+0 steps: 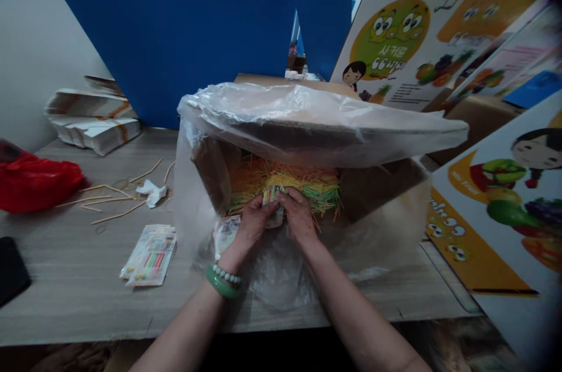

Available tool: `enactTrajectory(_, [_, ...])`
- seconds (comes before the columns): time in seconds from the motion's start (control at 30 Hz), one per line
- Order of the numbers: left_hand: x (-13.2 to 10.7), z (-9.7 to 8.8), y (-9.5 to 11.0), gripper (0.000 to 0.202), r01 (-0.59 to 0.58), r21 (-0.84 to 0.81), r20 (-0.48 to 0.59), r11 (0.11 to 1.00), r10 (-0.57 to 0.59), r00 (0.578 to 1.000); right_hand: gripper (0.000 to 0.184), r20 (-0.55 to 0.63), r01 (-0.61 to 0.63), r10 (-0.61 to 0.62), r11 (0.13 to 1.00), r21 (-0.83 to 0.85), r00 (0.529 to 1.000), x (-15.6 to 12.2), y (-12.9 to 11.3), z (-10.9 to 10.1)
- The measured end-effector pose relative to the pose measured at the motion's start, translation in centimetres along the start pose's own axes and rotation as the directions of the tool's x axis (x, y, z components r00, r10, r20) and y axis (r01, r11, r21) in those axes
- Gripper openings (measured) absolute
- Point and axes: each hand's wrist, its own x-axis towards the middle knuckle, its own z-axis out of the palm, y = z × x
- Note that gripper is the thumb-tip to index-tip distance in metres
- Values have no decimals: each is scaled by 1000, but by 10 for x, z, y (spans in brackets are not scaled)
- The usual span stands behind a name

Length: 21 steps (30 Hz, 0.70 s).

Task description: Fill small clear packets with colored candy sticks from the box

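"Grip?"
"Left hand (pixel 253 218), right hand (pixel 301 219): fingers closed, both pinching one packet (pixel 276 219) at the near edge of the carton (pixel 377 187)."
"Step?"
"Filling, apparently; sticks (pixel 273 192) at packet's top. Next move likely calls for steady pinching."

The box (pixel 373 193) stands mid-worktop (pixel 79 307), thin sticks (pixel 302 178) in it; left of it, toward the front edge, lie packets (pixel 151 260); farther back, loose strands (pixel 116 217); a bag (pixel 39 181) at the left edge; a stack (pixel 99 126) near the far left corner; a carton (pixel 492 208) at the right edge.
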Motion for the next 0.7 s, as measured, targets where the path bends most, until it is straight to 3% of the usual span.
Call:
enactTrajectory(0.3, [-8, 11, 5, 31, 38, 1, 38, 999, -38, 999, 21, -85, 61, -51, 992, 113, 995, -3, -21, 6])
enactTrajectory(0.43, [-16, 8, 2, 28, 65, 17, 45, 998, -66, 997, 19, -183, 148, -129, 985, 94, 975, 13, -29, -8])
enactTrajectory(0.53, [-22, 2, 0, 30, 41, 12, 34, 999, -41, 999, 20, -238, 202, -240, 964, -170, 941, 21, -32, -30])
enactTrajectory(0.6, [-26, -4, 3, 32, 19, 15, 43, 1000, -19, 999, 25, -230, 204, -317, 889, -409, 920, 15, -31, -42])
enactTrajectory(0.63, [-28, -6, 5, 32, 5, 18, 48, 1000, -6, 999, 28, -193, 199, -325, 854, -481, 926, 8, -30, -45])
enactTrajectory(0.7, [-34, -8, 10, 28, -39, 46, 63, 998, 36, 997, 28, -33, 181, -229, 843, -507, 973, -12, -27, -44])
